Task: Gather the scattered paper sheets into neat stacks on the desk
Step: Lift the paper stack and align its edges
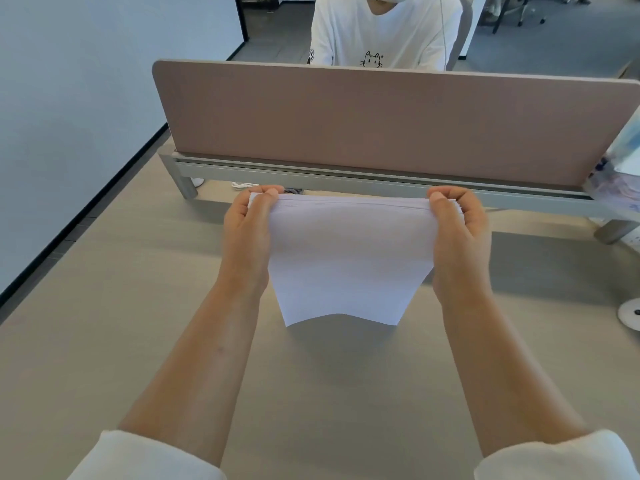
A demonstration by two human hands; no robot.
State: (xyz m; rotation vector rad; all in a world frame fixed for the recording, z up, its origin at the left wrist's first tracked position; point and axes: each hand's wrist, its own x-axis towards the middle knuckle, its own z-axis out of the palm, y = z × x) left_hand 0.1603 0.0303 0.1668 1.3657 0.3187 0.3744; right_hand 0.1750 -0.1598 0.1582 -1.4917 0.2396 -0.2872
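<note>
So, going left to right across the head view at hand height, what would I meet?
Wall → left hand → paper stack, held by both hands → right hand → white disc at the frame's edge.

Light was bright, even. Soft shadow fell beneath the paper stack [346,265]. Frame edges bowed

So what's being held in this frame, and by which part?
A stack of white paper sheets, held upright above the desk. The left hand and right hand pinch its two upper corners; the lower edge hangs free.
</note>
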